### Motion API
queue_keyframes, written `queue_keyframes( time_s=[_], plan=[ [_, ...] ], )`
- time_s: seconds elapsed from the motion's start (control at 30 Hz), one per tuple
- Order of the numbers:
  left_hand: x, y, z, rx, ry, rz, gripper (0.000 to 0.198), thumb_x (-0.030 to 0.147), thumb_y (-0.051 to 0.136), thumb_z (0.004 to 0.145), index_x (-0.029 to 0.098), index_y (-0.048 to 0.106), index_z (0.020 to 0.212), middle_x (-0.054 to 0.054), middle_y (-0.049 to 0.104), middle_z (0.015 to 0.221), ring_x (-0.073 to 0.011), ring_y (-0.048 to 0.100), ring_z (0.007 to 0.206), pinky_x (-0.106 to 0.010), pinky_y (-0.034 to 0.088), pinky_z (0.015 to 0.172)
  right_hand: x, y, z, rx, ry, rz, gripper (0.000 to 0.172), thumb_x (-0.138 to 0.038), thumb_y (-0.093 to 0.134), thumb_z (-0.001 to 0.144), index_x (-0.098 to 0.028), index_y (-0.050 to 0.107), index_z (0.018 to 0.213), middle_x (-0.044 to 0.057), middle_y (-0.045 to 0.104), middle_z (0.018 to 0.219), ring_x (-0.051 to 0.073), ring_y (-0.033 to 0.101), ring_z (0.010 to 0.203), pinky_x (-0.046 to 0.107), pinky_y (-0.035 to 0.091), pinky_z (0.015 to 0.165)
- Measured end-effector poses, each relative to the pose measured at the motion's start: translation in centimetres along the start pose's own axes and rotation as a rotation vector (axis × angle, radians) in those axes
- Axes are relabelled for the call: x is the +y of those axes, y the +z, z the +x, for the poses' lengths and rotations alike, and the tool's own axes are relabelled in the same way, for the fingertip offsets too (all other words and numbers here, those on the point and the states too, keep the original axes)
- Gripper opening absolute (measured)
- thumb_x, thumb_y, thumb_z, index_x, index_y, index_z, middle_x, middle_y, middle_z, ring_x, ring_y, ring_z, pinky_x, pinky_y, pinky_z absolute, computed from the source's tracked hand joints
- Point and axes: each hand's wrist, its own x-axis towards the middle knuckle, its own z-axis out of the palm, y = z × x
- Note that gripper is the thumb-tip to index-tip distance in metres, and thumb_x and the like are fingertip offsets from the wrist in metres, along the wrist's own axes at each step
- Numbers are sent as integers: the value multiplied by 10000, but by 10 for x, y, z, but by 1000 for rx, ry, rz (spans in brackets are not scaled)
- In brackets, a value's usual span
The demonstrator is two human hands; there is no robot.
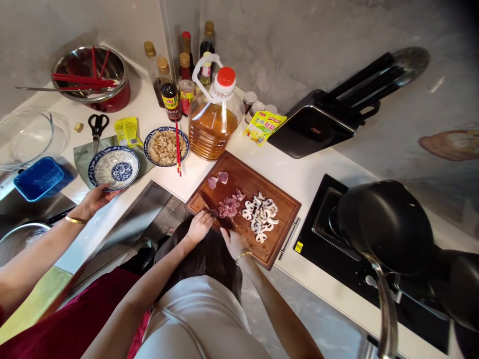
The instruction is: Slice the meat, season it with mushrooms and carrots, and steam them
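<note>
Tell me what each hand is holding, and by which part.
The left hand presses its fingertips on the raw meat pile's near edge; whether the right hand grips anything cannot be told.

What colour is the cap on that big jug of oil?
The cap is red, seen clearly in the head view.

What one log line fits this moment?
left hand: at meat | right hand: board edge, near mushrooms | other person's hand: at bowl
</note>
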Motion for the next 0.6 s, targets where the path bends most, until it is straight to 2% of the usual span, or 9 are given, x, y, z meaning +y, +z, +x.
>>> queue_keyframes(
  time_s=[0.1,0.2,0.3,0.4,0.6],
  plan=[
    [0,-1,-1,-7,25,-12,183,149,477,916,144,656,874,-90,674,890,-198,610,917,-365,533,851,-12,-2,17,40,-27,8,566,-526,255,974,-179,700,943,118,721,886,208,682,842,258,454,724],
    [-1,-3,-2,-8,21,-30,164,153,498,910,144,662,918,-87,681,932,-203,608,957,-358,532,857,-8,-1,23,104,-66,59,537,-489,265,985,-179,695,902,107,719,891,197,673,868,248,448,744],
    [-2,-7,-6,-19,12,-67,182,148,500,910,160,656,1001,-83,681,997,-199,596,1016,-353,521,890,5,-1,17,156,-68,103,517,-450,261,993,-176,693,923,108,719,925,202,667,904,257,452,777],
    [-2,-10,-8,-15,-2,-77,206,134,498,907,162,641,1054,-84,674,1032,-190,593,1016,-346,511,910,13,-1,5,149,-54,123,525,-463,253,989,-180,695,982,115,716,976,214,666,930,272,463,796],
    [-1,-11,-6,21,2,-23,128,139,540,886,132,650,952,-83,672,947,-195,595,916,-338,521,864,10,3,-12,97,-42,98,536,-506,253,977,-195,667,1117,118,714,1018,237,671,957,298,474,823]
  ],
)
